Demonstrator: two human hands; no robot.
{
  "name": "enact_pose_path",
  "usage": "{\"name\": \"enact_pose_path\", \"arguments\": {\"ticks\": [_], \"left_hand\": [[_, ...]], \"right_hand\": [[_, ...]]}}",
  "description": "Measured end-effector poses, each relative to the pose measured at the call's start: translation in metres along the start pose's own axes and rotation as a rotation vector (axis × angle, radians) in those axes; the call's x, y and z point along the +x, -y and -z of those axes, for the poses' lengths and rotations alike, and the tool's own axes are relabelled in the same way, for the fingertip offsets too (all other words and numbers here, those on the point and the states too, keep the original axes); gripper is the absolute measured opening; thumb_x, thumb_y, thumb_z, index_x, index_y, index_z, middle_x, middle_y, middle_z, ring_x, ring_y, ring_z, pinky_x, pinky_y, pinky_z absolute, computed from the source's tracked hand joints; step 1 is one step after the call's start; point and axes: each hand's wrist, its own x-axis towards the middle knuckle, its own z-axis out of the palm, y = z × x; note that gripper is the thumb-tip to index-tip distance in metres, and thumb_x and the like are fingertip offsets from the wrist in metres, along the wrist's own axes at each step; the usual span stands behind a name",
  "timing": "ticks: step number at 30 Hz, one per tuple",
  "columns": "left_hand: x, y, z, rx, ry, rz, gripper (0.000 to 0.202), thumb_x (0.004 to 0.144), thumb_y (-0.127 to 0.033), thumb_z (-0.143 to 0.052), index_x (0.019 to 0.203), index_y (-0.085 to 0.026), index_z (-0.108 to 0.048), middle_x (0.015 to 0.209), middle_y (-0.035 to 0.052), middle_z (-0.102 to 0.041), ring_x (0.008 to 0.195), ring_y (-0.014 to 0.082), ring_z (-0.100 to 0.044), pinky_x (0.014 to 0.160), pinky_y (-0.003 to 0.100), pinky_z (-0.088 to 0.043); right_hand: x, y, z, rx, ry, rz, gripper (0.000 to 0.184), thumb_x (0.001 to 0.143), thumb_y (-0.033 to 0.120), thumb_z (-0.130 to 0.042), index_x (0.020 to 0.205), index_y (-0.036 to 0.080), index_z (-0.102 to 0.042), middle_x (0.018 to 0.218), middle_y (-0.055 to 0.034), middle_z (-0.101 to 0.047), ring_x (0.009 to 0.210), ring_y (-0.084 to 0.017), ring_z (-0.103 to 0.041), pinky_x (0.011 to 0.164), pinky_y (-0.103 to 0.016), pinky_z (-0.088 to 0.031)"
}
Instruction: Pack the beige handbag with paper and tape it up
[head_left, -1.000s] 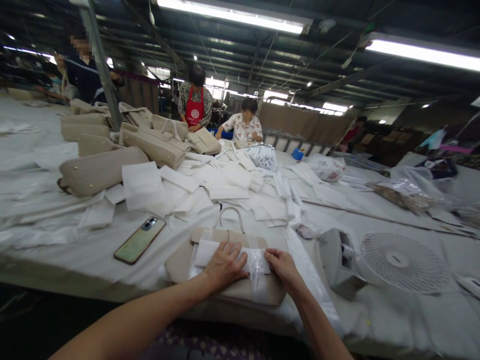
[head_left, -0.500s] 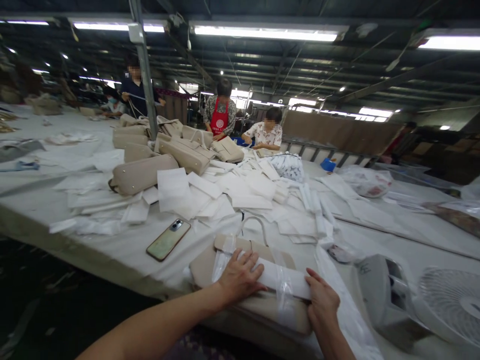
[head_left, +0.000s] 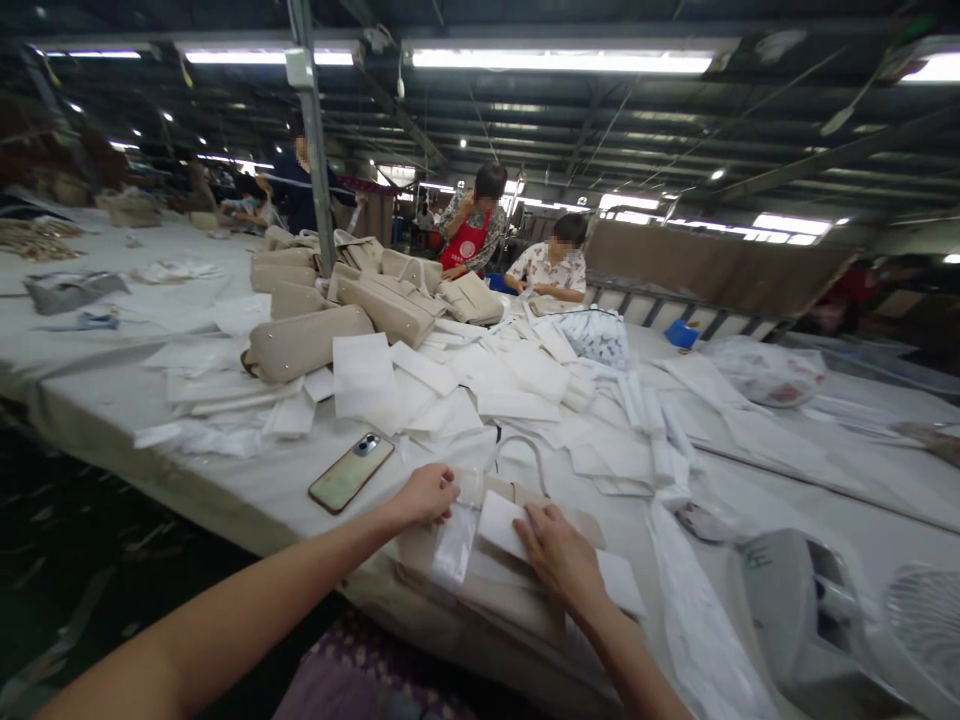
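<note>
A beige handbag (head_left: 517, 605) lies on the table edge in front of me, its thin handle (head_left: 525, 445) standing up at the far side. Clear plastic film (head_left: 457, 545) wraps its left part. At the top of that film, my left hand (head_left: 429, 495) is closed, its fingertips pinching the film's edge. My right hand (head_left: 562, 555) holds a white padding sheet (head_left: 499, 522) against the bag, fingers bent over it. The sheet's other end sticks out right of the hand. The thumb's grip is partly hidden.
A phone (head_left: 351, 472) lies left of the bag. Beyond are loose white sheets (head_left: 367, 375) and a pile of beige bags (head_left: 311, 340). A white fan (head_left: 814, 600) stands at the right. Co-workers, one in a red apron (head_left: 466, 245), are across the table.
My left hand has moved from the sheet's middle to the film at the bag's left. My right hand has shifted left from the sheet's right end onto its middle.
</note>
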Motion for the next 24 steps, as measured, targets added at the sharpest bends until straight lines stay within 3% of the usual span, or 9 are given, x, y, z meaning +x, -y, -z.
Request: {"name": "enact_pose_path", "arguments": {"ticks": [5,12,20,24], "left_hand": [[-0.001,0.001,0.005,0.012,0.078,0.073,0.015,0.081,-0.021,-0.050,0.079,-0.010,-0.061,0.054,0.0022,-0.062,0.043,0.0104,-0.055,0.043,0.018,-0.043],[-0.008,-0.015,0.014,0.135,0.170,0.065,0.032,0.072,-0.021,-0.057,0.041,-0.013,-0.053,0.037,0.0013,-0.049,0.035,0.0102,-0.044,0.039,0.021,-0.035],[-0.014,-0.016,0.012,0.090,0.199,0.160,0.029,0.067,-0.016,-0.060,0.041,-0.015,-0.047,0.033,-0.0039,-0.039,0.032,0.0077,-0.033,0.038,0.021,-0.027],[-0.015,-0.016,0.006,0.018,0.135,0.166,0.021,0.064,-0.011,-0.059,0.046,-0.015,-0.049,0.035,-0.0048,-0.039,0.036,0.0077,-0.035,0.040,0.020,-0.026]], "right_hand": [[0.009,-0.005,-0.001,0.070,-0.025,-0.063,0.033,0.086,0.048,-0.047,0.098,0.021,-0.062,0.100,-0.0085,-0.063,0.088,-0.024,-0.059,0.072,-0.031,-0.038],[0.015,-0.001,0.007,0.176,-0.015,-0.195,0.025,0.076,0.045,-0.055,0.079,0.022,-0.064,0.080,-0.0043,-0.067,0.077,-0.022,-0.058,0.061,-0.028,-0.032],[0.026,-0.008,-0.001,0.264,0.018,-0.125,0.014,0.070,0.031,-0.054,0.062,0.020,-0.057,0.064,0.0001,-0.060,0.064,-0.016,-0.053,0.054,-0.025,-0.027],[0.030,-0.009,-0.001,0.286,0.051,-0.108,0.014,0.068,0.028,-0.055,0.057,0.019,-0.053,0.058,0.0016,-0.057,0.060,-0.014,-0.051,0.052,-0.024,-0.026]]}}
